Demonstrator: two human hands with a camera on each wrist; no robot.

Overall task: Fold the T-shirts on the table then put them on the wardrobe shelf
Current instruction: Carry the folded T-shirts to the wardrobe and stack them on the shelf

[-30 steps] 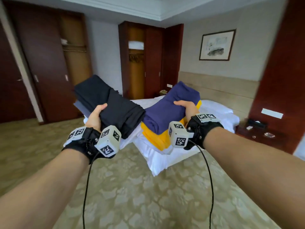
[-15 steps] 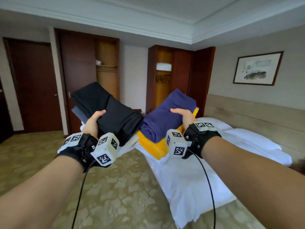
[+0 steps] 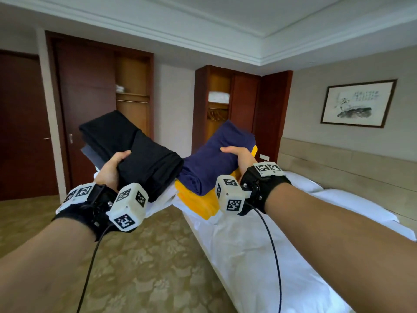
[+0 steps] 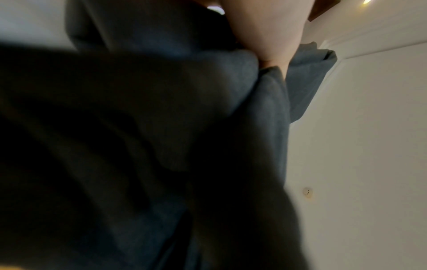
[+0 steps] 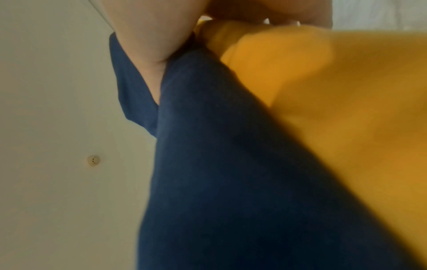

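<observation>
Folded T-shirts carried in two stacks, held up in the air above the carpet and the near edge of the bed. Left hand point(image 3: 111, 170) clamped on the black T-shirt point(image 3: 135, 152), thumb curled over the top, fingers hidden underneath; grey and white layers peeking out below. Right hand point(image 3: 240, 154) gripping the navy T-shirt point(image 3: 214, 159) the same way, thumb on top, with the yellow T-shirt point(image 3: 198, 199) stacked beneath it, fingers out of sight under the pile. Both stacks side by side, nearly touching at the middle.

Underfoot, patterned beige carpet point(image 3: 146, 267). At right, white bed point(image 3: 259, 256) with a pale wooden headboard point(image 3: 349, 168). Ahead, two open wardrobes of dark red wood: left wardrobe shelf point(image 3: 132, 94) bearing something white, right wardrobe shelf point(image 3: 217, 101) with folded white linen, hangers below. Framed ink painting point(image 3: 358, 103) on the right wall. White ceiling point(image 3: 248, 16) with stepped cornice.
</observation>
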